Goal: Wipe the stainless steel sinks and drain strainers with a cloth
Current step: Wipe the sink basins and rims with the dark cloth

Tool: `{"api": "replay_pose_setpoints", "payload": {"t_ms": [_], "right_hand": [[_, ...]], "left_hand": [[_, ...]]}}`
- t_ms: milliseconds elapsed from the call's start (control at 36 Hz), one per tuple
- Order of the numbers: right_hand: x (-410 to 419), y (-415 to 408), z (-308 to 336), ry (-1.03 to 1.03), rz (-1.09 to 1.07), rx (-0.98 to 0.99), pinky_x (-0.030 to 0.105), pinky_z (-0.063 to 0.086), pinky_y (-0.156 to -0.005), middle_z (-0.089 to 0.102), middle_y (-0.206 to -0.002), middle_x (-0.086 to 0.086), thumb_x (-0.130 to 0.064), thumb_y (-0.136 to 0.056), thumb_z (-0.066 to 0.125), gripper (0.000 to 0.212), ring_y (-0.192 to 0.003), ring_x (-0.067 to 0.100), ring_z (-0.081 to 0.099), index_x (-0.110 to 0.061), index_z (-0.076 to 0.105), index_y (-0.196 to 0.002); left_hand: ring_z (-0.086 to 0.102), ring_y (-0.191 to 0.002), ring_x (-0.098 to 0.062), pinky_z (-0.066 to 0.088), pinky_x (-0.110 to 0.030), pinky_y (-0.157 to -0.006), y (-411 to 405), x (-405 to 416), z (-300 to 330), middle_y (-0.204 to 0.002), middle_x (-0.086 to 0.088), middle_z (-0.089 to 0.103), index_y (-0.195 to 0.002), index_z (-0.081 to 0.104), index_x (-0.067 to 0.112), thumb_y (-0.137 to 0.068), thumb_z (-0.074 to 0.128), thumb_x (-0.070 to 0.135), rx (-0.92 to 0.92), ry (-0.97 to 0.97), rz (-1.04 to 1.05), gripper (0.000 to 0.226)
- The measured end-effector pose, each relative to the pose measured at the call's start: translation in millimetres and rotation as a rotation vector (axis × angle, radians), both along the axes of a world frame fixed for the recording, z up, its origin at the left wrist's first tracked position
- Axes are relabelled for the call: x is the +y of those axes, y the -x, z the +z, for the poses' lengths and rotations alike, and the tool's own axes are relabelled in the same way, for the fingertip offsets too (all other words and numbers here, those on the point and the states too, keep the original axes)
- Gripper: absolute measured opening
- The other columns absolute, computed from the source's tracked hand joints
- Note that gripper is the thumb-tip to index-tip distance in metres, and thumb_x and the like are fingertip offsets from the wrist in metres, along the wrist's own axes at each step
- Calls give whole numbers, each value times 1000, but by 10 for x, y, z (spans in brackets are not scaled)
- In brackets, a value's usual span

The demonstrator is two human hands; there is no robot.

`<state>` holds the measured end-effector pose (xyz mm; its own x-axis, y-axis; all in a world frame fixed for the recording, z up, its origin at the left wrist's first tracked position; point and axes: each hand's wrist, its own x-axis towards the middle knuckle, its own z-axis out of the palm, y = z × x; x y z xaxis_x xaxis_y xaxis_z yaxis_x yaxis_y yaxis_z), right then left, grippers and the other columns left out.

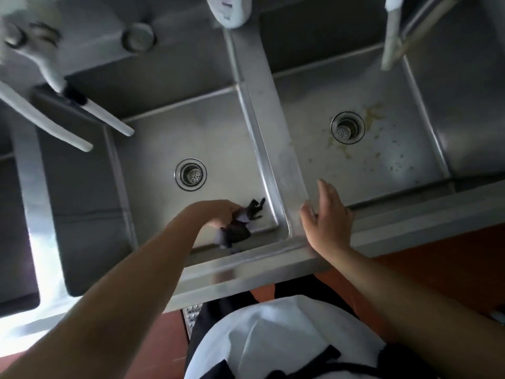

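Note:
Two stainless steel basins lie side by side below me. In the left sink (164,138), my left hand (218,212) grips a dark bunched cloth (237,228) against the floor near the front right corner. Its round drain strainer (190,174) sits just beyond the hand. The right sink (388,160) has yellowish stains and specks around its own drain strainer (348,127). My right hand (328,214) rests flat with straight fingers on the front rim where the divider (273,138) meets it.
White faucet spouts (82,119) reach over the left basin from the back left. A white dispenser (229,9) hangs above the divider, and a pale hose or handle (390,36) hangs over the right basin. A third basin (16,214) lies at far left. The floor is red-brown.

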<state>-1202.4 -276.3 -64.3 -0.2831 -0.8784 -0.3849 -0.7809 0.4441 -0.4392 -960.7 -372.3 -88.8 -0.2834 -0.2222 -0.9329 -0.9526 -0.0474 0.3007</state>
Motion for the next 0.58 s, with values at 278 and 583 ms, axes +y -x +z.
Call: {"api": "replay_pose_setpoints", "payload": {"t_ms": [278,583], "right_hand": [[-344,-434,758,-81,-110,-919,34,34,-114,38,-154,-9,-33,-91,67,73,-137,7,41,-26,31,-153],[-1055,-470,901,-511,-378,-1227,38,55,-92,76,-107,11,-29,-90,66,24,-97,26,73,-11,78,-100]], "left_hand": [[62,-92,-21,48,-34,-87,54,158,990,-97,-1,70,-128,61,27,-77,47,5,331,532,683,57],[66,-96,-16,51,-25,-88,215,340,1554,-111,-12,70,-133,60,20,-89,65,-1,625,417,958,49]]}}
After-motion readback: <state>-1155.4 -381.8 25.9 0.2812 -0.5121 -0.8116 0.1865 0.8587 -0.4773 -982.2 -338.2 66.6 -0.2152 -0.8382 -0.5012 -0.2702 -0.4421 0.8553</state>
